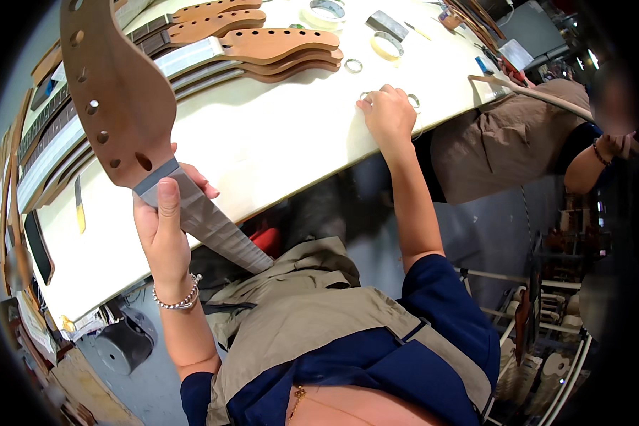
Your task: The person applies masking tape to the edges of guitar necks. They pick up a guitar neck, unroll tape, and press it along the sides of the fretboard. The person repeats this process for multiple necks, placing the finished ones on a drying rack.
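My left hand (165, 220) is wrapped round a guitar neck (138, 106) just below its headstock. The brown headstock with its row of peg holes rises to the upper left. Grey-silver tape (220, 231) covers the fingerboard, and the far end reaches down to my apron. My right hand (392, 117) is at the front edge of the white table, its fingers curled together. Small tape rolls peek out on both sides of it, one a ring (414, 101) beside the knuckles. Whatever those fingers grip is hidden beneath them.
Several guitar necks (284, 46) lie stacked along the table's left and back. Larger tape rolls (387, 46), a grey block (386, 25) and a yellow-handled knife (80, 206) lie on the white table (291, 135). Another person (518, 135) sits at right, holding a wooden neck.
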Tool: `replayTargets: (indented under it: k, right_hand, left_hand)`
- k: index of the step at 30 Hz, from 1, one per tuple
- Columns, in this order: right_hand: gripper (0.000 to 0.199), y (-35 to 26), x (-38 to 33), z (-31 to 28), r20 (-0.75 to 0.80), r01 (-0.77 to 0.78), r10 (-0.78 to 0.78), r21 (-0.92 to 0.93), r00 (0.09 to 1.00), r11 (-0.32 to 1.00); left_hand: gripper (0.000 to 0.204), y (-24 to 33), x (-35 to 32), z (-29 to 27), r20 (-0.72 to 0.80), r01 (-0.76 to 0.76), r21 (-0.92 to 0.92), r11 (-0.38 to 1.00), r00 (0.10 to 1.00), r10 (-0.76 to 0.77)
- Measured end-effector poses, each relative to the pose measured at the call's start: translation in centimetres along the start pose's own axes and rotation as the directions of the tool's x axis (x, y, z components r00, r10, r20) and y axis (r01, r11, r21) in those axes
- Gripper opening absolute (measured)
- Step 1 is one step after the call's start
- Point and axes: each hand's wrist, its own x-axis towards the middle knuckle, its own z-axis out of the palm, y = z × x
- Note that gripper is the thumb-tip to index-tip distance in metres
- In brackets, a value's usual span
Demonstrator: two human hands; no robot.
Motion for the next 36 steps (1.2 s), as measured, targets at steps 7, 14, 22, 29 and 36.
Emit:
replayTargets:
  k: [7, 14, 22, 29, 36]
  right_hand:
    - [0.020, -5.9, -4.1, -2.5, 0.446, -0.370, -0.031, 0.699, 0.894, -0.612]
    - [0.032, -13.1, -6.3, -6.3, 0.068, -0.633, -0.636, -0.071, 0.768, -0.771]
    - [0.026, -16.4, -7.7, -9.3, 0.125, -0.281, -0.288, 0.744, 0.950, -0.606]
    - [0.026, -17.0, -8.1, -9.6, 0.096, -0.203, -0.212, 0.798, 0.972, -0.568]
    - [0.060, -16.9, -7.3, -9.4, -0.249, 0.246, -0.117, 0.969, 0.962, -0.038]
  left_hand:
    - [0.072, -1.3, -1.0, -0.3, -0.386, -0.337, 0.373, 0.864, 0.791, 0.475]
    - [0.025, -0.5, -3.0, -0.9, -0.136, -0.430, 0.601, 0.674, 0.775, 0.617]
    - [0.032, 0.9, -3.2, -0.4, -0.136, -0.328, 0.602, 0.728, 0.856, 0.499]
    - [0.018, 1.1, -3.2, 0.2, -0.116, -0.269, 0.708, 0.654, 0.868, 0.482]
    - [0.017, 2.4, -3.6, -0.2, -0.100, -0.202, 0.674, 0.711, 0.928, 0.358]
